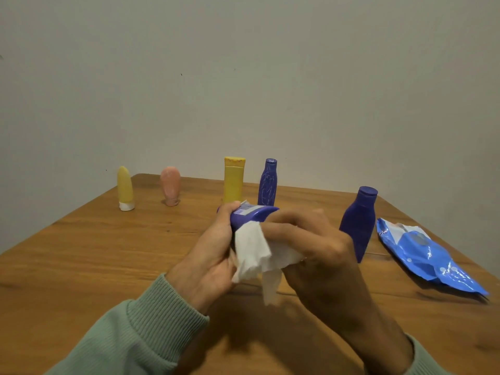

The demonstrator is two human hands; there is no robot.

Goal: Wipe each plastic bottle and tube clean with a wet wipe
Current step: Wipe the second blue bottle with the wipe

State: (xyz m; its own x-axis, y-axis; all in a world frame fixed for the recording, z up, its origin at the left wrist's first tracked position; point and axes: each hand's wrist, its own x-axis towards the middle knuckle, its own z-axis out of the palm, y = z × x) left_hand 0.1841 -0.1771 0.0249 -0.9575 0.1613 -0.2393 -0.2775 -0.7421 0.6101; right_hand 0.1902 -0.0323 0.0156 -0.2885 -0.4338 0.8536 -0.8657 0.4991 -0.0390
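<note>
The left hand (213, 255) is gripping a purple bottle (250, 216) above the desk (81, 253) while the right hand (311, 247) is pressing a wet wipe (253, 250) against it (wiping looks underway). Next, probably turning it to reach uncleaned sides. Five containers are waiting upright before a plain wall (243, 77).
</note>
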